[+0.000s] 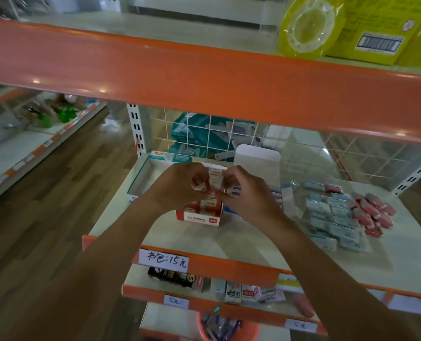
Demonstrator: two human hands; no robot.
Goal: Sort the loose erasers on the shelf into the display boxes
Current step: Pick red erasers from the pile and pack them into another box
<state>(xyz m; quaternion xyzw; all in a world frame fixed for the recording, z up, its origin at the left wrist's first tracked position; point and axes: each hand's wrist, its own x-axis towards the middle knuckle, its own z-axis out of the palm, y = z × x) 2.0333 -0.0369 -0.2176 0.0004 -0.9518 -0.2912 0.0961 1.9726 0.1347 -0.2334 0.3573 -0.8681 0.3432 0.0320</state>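
Left hand (179, 185) and right hand (251, 195) pinch small erasers (213, 179) in their fingers over part-filled red box (199, 219); teal box (140, 178) looks empty, blue erasers (332, 217) and pink erasers (374, 215) unsorted.

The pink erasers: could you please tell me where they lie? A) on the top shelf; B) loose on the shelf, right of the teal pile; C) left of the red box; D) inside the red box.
B: the pink erasers lie loose on the shelf, just right of the teal pile and apart from the red box.
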